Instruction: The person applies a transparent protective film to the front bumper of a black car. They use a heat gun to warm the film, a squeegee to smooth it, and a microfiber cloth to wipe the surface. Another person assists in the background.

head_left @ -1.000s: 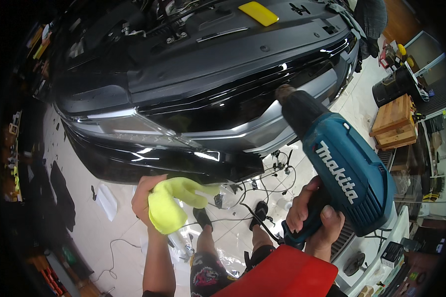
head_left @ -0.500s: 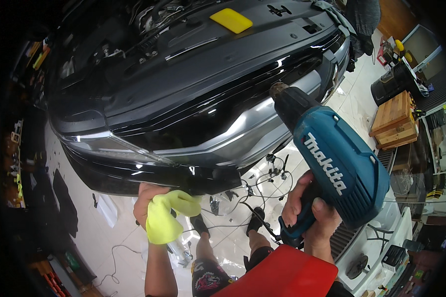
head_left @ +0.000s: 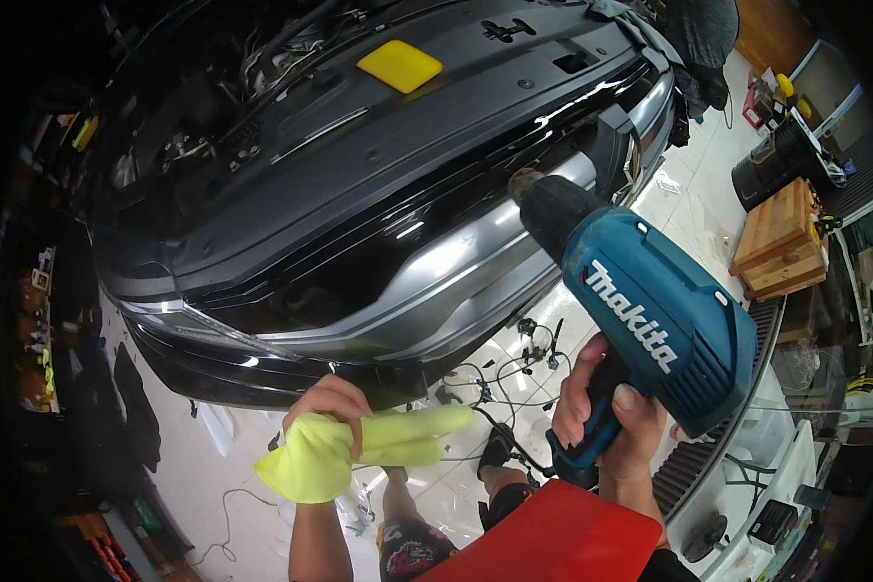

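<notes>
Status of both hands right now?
Left hand: closed, holding a yellow-green cloth.
Right hand: closed, holding a teal heat gun by its handle.

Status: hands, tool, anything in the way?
Right hand gripping teal heat gun, nozzle toward car front. Left hand holding yellow-green cloth. Cables on floor.

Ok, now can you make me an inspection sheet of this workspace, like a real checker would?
Surface: dark car front with a glossy band and silver trim; pale tiled floor below.
Things in use: yellow-green cloth; teal heat gun, nozzle in front of the trim, touching or not can't be told.
Clutter: yellow pad lying on the car; dark cloth-like piece on the floor.
Hands: left hand grips the cloth; right hand grips the heat gun's handle.
Cables: tangled cables on the floor near the car; thin cable further left.
Surroundings: wooden box and black drum at right.
</notes>
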